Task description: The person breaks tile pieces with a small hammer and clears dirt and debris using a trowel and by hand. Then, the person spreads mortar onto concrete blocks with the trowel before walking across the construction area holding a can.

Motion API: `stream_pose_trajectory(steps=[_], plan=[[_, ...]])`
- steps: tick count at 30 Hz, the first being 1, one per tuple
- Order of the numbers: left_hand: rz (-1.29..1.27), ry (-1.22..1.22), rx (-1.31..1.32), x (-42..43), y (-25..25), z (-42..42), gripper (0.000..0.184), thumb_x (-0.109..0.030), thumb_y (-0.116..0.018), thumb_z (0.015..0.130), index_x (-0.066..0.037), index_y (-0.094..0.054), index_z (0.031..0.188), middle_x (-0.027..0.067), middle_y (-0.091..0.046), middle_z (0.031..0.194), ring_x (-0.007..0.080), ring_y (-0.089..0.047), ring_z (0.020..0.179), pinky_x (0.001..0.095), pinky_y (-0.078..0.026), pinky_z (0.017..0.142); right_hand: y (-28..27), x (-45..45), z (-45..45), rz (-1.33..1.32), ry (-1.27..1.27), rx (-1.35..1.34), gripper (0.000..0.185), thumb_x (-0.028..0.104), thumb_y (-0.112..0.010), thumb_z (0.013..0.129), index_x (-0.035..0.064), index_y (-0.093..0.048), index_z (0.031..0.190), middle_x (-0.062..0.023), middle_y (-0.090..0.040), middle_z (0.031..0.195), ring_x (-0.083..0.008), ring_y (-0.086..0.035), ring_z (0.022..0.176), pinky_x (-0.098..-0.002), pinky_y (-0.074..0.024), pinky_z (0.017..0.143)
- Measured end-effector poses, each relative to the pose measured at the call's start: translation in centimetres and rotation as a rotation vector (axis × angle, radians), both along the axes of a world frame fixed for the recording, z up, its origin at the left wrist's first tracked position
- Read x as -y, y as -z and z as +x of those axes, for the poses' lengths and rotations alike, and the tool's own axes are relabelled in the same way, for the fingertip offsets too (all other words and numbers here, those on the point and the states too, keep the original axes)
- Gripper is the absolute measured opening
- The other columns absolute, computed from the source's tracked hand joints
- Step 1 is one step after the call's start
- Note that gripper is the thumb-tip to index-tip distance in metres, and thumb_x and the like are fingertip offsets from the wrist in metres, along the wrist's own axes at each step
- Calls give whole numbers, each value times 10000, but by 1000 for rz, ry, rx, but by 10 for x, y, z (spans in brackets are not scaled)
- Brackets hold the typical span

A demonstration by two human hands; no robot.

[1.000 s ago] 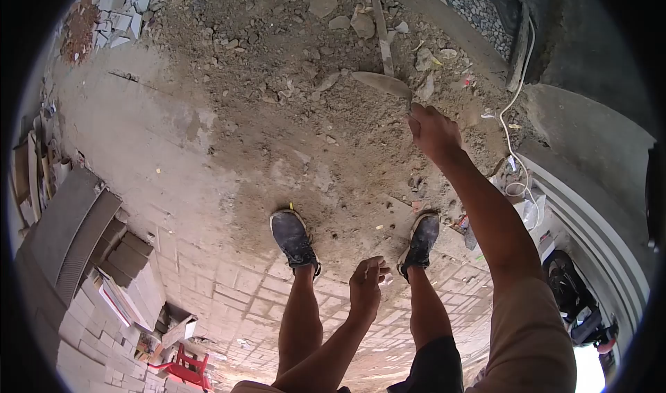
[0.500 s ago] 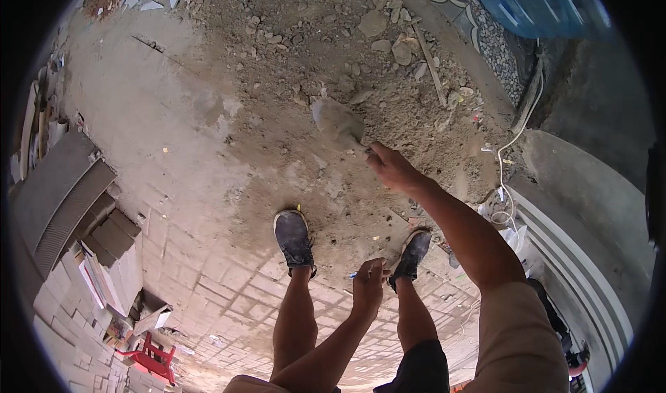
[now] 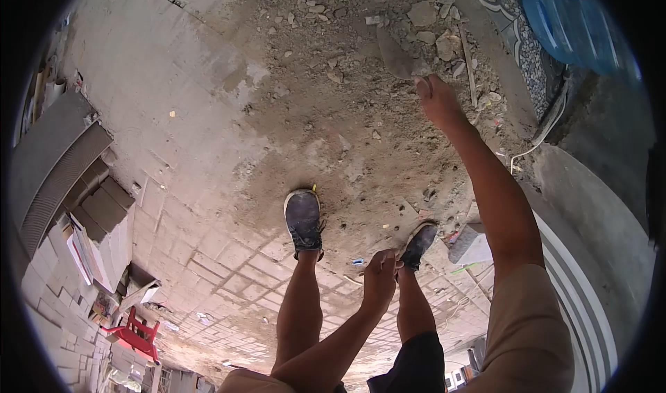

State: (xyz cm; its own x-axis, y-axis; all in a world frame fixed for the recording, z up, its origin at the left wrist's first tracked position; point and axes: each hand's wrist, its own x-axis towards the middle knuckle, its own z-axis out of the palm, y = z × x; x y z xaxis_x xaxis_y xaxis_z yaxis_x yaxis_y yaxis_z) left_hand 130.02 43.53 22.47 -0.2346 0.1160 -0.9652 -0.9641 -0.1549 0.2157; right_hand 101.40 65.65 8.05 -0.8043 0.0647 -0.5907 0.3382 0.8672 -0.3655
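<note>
My right hand [image 3: 438, 103] is stretched forward, its fingers wrapped around the handle of a dusty trowel [image 3: 397, 54]. The trowel's blade lies low over loose dirt and rubble [image 3: 347, 81], pointing away from me and up to the left. Between my legs hangs my left hand [image 3: 380, 268], holding nothing, its fingers loosely bent and partly apart beside my right shoe [image 3: 420, 244]. My left shoe [image 3: 303, 216] stands on the dusty ground.
A wooden strip [image 3: 468, 65] lies among stones on the right. Beyond it are a blue water bottle [image 3: 572, 22] and a white cable [image 3: 531, 150]. Stacked boards [image 3: 62, 157] and a red plastic chair [image 3: 135, 336] stand at left. Striped steps [image 3: 576, 289] run along the right.
My right hand has reached farther forward and to the right with the trowel. My left hand has shifted slightly right. The camera view has moved too.
</note>
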Motion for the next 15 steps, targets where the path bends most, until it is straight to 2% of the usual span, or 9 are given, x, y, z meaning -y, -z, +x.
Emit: stream_pose_trajectory(steps=[1, 2, 4, 5, 6, 8, 10, 13, 15], plan=[[16, 25, -31, 1, -4, -8, 369, -326, -486, 1039, -8, -611, 1181, 94, -655, 1057, 169, -647, 942, 305, -476, 838, 3, 7, 5, -32, 154, -77, 395, 393, -458, 1021, 16, -573, 987, -187, -621, 736, -365, -622, 656, -511, -484, 652], [35, 51, -61, 2, -9, -10, 369, -318, -482, 1042, -3, -607, 1187, 98, -656, 1057, 168, -648, 948, 301, -476, 840, 8, 24, 18, -37, 150, -63, 395, 393, -458, 1021, 16, -573, 987, -187, -621, 736, -365, -622, 656, -511, -484, 652], [46, 36, -47, 0, -14, -6, 370, -310, -483, 1042, 6, -602, 1193, 107, -659, 1064, 167, -649, 958, 300, -479, 844, 15, 85, 33, -209, -91, -23, 400, 389, -464, 1018, 6, -574, 983, -191, -615, 710, -360, -613, 624, -514, -485, 645], [60, 25, -42, -2, -16, -3, 371, -301, -483, 1042, 15, -597, 1199, 116, -662, 1071, 166, -650, 968, 299, -483, 848, 22, 109, 29, -226, -103, -21, 400, 389, -464, 1018, 6, -574, 983, -191, -615, 710, -360, -613, 624, -514, -485, 645], [70, -18, -11, -5, -20, -5, 377, -290, -489, 1039, 32, -590, 1206, 129, -667, 1084, 162, -654, 972, 300, -488, 849, 30, 129, 19, -181, -168, 25, 412, 395, -461, 1017, 0, -578, 987, -199, -623, 727, -370, -620, 639, -513, -487, 646], [52, 64, -50, 1, -22, -18, 384, -283, -488, 1038, 45, -584, 1213, 136, -668, 1093, 161, -657, 954, 302, -493, 847, 42, 135, -16, -124, -226, 49, 425, 400, -457, 1016, -6, -581, 991, -208, -631, 743, -380, -627, 654, -513, -490, 646], [17, 107, 4, 7, -6, -9, 378, -278, -485, 1037, 42, -589, 1209, 131, -674, 1069, 164, -655, 952, 306, -499, 846, 53, 118, -68, -19, -242, -141, 443, 404, -445, 1012, -16, -585, 1004, -223, -647, 777, -406, -651, 712, -517, -499, 657], [57, -26, 20, 15, -16, -10, 373, -280, -488, 1037, 35, -595, 1206, 122, -681, 1039, 167, -655, 948, 310, -503, 845, 50, 111, -95, -22, -61, -145, 438, 402, -432, 1010, -5, -594, 1018, -233, -657, 819, -426, -662, 790, -522, -504, 691], [57, -56, 40, 14, -19, -16, 366, -277, -488, 1035, 29, -600, 1201, 119, -685, 1022, 172, -659, 939, 310, -507, 843, 39, 132, -86, -32, -36, -131, 435, 398, -438, 1004, -7, -596, 989, -244, -650, 832, -425, -658, 817, -530, -499, 718]])
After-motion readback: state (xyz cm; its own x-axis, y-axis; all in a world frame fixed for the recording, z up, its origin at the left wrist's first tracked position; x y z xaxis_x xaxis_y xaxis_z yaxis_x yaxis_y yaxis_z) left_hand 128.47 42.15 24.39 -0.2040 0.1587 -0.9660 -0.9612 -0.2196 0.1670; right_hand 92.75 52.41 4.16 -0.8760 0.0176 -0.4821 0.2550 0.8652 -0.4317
